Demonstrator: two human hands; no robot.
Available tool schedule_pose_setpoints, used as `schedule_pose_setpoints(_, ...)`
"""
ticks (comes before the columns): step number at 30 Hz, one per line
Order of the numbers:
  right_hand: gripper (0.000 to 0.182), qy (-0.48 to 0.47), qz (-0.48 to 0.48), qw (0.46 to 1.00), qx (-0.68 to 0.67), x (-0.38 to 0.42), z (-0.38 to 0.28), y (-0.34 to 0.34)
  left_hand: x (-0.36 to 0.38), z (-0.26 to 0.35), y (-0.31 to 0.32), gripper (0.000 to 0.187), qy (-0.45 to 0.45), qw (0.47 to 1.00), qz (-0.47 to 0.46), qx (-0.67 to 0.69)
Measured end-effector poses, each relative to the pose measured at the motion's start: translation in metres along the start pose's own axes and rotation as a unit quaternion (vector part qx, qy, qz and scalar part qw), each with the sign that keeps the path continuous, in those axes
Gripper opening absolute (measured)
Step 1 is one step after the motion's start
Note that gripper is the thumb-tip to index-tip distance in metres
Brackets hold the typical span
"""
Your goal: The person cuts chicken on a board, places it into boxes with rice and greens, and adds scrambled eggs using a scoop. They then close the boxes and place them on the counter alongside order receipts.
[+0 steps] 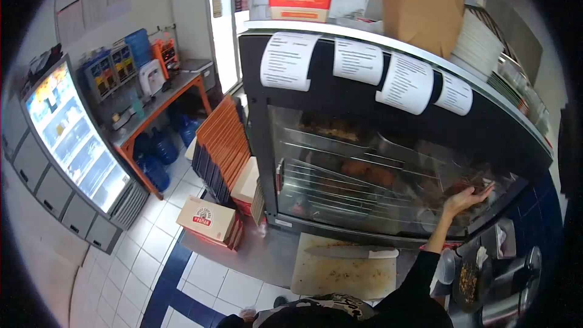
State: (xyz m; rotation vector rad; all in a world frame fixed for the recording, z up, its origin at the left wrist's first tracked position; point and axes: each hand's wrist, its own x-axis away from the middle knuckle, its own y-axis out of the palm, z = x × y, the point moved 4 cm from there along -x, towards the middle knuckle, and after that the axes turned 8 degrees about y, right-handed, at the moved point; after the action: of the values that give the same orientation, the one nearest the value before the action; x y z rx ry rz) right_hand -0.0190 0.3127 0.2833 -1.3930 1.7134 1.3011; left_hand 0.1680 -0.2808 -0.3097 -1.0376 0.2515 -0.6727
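Observation:
My right hand (467, 199) is raised at the right end of the black display cabinet (364, 94), its fingers apart against or just in front of the glass. Nothing shows in its palm. Behind the glass, browned food (367, 173) lies on wire racks. Low in the view, my left hand (248, 314) is partly visible beside my body, small and blurred; its fingers cannot be made out. A knife (352, 252) with a white handle lies across the stained cutting board (343, 276) below the cabinet.
Cardboard boxes (209, 222) sit on the counter's left end, near stacked orange and dark flat boxes (223, 143). Metal containers (504, 288) stand at the lower right. Paper slips (407, 83) hang from the cabinet top. A lit fridge (76, 140) stands far left.

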Motion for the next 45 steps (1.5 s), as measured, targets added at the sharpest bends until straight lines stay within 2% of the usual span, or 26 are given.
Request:
schedule_pose_setpoints(1, 0.065, 0.015, -0.016, 1.0, 0.022, -0.003, -0.001, -0.002, 0.002, 0.001, 0.0, 0.015, -0.008, 0.996, -0.083, -0.014)
schedule_pose_setpoints(5, 0.067, 0.008, -0.032, 0.998, 0.062, -0.026, 0.032, -0.019, 0.008, -0.002, -0.006, 0.017, -0.088, 0.992, -0.093, -0.005)
schedule_pose_setpoints(7, 0.066, 0.007, -0.028, 0.998, 0.06, -0.039, 0.06, -0.029, 0.014, 0.0, -0.015, 0.017, -0.085, 0.995, -0.042, 0.021)
schedule_pose_setpoints(9, 0.06, 0.023, 0.051, 0.974, 0.218, -0.053, 0.084, -0.046, 0.024, 0.001, -0.021, 0.017, -0.055, 0.993, 0.056, 0.084)
schedule_pose_setpoints(10, 0.061, 0.06, 0.114, 0.966, 0.222, -0.06, 0.096, -0.056, 0.034, -0.002, -0.027, 0.018, -0.014, 0.979, 0.132, 0.153)
schedule_pose_setpoints(12, 0.048, -0.011, 0.14, 0.978, 0.155, -0.077, 0.02, -0.049, 0.051, 0.021, -0.06, 0.018, 0.085, 0.933, 0.242, 0.252)
schedule_pose_setpoints(13, 0.041, -0.026, 0.091, 0.991, 0.093, -0.088, -0.021, -0.039, 0.04, -0.007, -0.03, 0.02, 0.001, 0.97, 0.156, 0.186)
schedule_pose_setpoints(15, 0.031, -0.093, 0.011, 0.995, -0.016, -0.11, -0.107, -0.018, 0.043, -0.011, -0.028, 0.025, -0.052, 0.979, 0.061, 0.187)
schedule_pose_setpoints(16, 0.027, -0.145, -0.02, 0.987, -0.063, -0.116, -0.148, -0.007, 0.062, -0.032, -0.038, 0.027, -0.027, 0.843, 0.096, 0.528)
schedule_pose_setpoints(17, 0.025, -0.132, -0.053, 0.981, -0.128, -0.119, -0.181, 0.005, 0.053, -0.019, -0.019, 0.027, -0.089, 0.986, -0.004, 0.138)
schedule_pose_setpoints(18, 0.024, -0.119, -0.086, 0.97, -0.193, -0.121, -0.212, 0.016, 0.052, -0.018, -0.018, 0.026, -0.096, 0.989, -0.008, 0.11)
schedule_pose_setpoints(20, 0.022, -0.234, -0.139, 0.959, -0.079, -0.124, -0.278, 0.031, 0.048, -0.017, -0.016, 0.025, -0.102, 0.99, 0.004, 0.096)
schedule_pose_setpoints(22, 0.022, -0.277, -0.216, 0.934, -0.071, -0.123, -0.32, 0.052, 0.045, -0.015, -0.015, 0.024, -0.103, 0.991, 0.022, 0.086)
schedule_pose_setpoints(23, 0.022, -0.277, -0.217, 0.933, -0.07, -0.12, -0.327, 0.061, 0.045, -0.016, -0.011, 0.024, -0.103, 0.991, 0.03, 0.082)
schedule_pose_setpoints(25, 0.025, -0.304, -0.31, 0.901, 0.008, -0.104, -0.334, 0.086, 0.046, -0.018, -0.002, 0.023, -0.103, 0.991, 0.048, 0.077)
schedule_pose_setpoints(26, 0.025, -0.305, -0.312, 0.9, 0.008, -0.102, -0.337, 0.09, 0.047, -0.019, 0.003, 0.022, -0.102, 0.99, 0.056, 0.074)
schedule_pose_setpoints(28, 0.025, -0.254, -0.388, 0.881, 0.09, -0.098, -0.334, 0.103, 0.051, -0.019, 0.012, 0.022, -0.099, 0.99, 0.072, 0.07)
schedule_pose_setpoints(32, 0.03, -0.247, -0.423, 0.868, 0.08, -0.101, -0.317, 0.108, 0.062, -0.016, 0.02, 0.02, -0.087, 0.989, 0.1, 0.068)
schedule_pose_setpoints(34, 0.031, -0.287, -0.408, 0.865, 0.053, -0.1, -0.318, 0.102, 0.071, -0.015, 0.022, 0.02, -0.073, 0.987, 0.122, 0.07)
schedule_pose_setpoints(36, 0.032, -0.291, -0.4, 0.868, 0.045, -0.098, -0.32, 0.1, 0.08, -0.014, 0.022, 0.02, -0.046, 0.978, 0.179, 0.093)
schedule_pose_setpoints(37, 0.033, -0.297, -0.393, 0.869, 0.036, -0.097, -0.321, 0.098, 0.094, -0.015, 0.018, 0.02, 0.013, 0.925, 0.317, 0.209)
schedule_pose_setpoints(38, 0.033, -0.296, -0.393, 0.87, 0.04, -0.095, -0.322, 0.098, 0.09, -0.019, 0.035, 0.019, -0.041, 0.988, 0.139, 0.058)
schedule_pose_setpoints(41, 0.037, -0.28, -0.391, 0.876, 0.032, -0.094, -0.321, 0.099, 0.09, -0.022, 0.047, 0.016, -0.002, 0.997, -0.017, -0.078)
schedule_pose_setpoints(42, 0.038, -0.276, -0.404, 0.872, 0.028, -0.095, -0.317, 0.102, 0.091, -0.022, 0.048, 0.016, 0.002, 0.997, -0.019, -0.078)
schedule_pose_setpoints(44, 0.039, -0.269, -0.417, 0.867, 0.03, -0.093, -0.313, 0.101, 0.095, -0.015, 0.031, 0.011, -0.014, 0.991, 0.037, -0.125)
schedule_pose_setpoints(45, 0.039, -0.284, -0.383, 0.878, 0.033, -0.091, -0.317, 0.097, 0.098, -0.01, 0.026, 0.011, -0.009, 0.991, 0.033, -0.127)
